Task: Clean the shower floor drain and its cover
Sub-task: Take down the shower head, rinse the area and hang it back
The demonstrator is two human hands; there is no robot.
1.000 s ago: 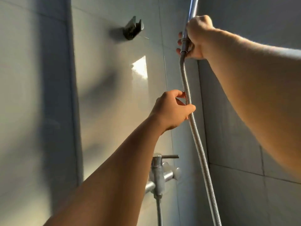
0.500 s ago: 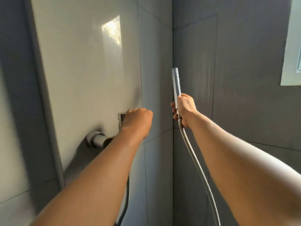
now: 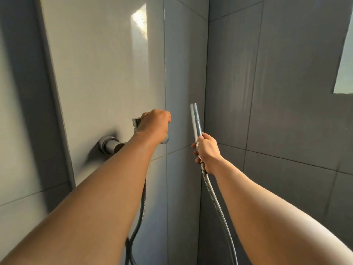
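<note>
1. While the person faces the tiled corner of the shower, neither the floor drain nor its cover is anywhere in the head view — both must lie below the frame, so their condition cannot be told.

2. The right hand point(image 3: 207, 152) is wrapped around the lower end of a slim chrome hand shower point(image 3: 195, 121), held upright near the corner, its top pointing up and away from the floor.

3. A ribbed metal hose point(image 3: 217, 209) hangs from the bottom of the wand and runs down out of view.

4. The left hand point(image 3: 155, 124) is curled over the top of the wall-mounted mixer tap point(image 3: 111, 145), knuckles toward the camera; it looks to be gripping the lever, though the fingers themselves are hidden behind the hand.

5. No water shows coming from the wand, and the wall tiles point(image 3: 107, 73) look dry apart from faint streaks on the right-hand wall.

6. My reading: this is still preparation — sprayer in hand, tap about to be worked. Rinsing the drain, lifting and scrubbing the cover, and putting it back all appear to be left to do.
</note>
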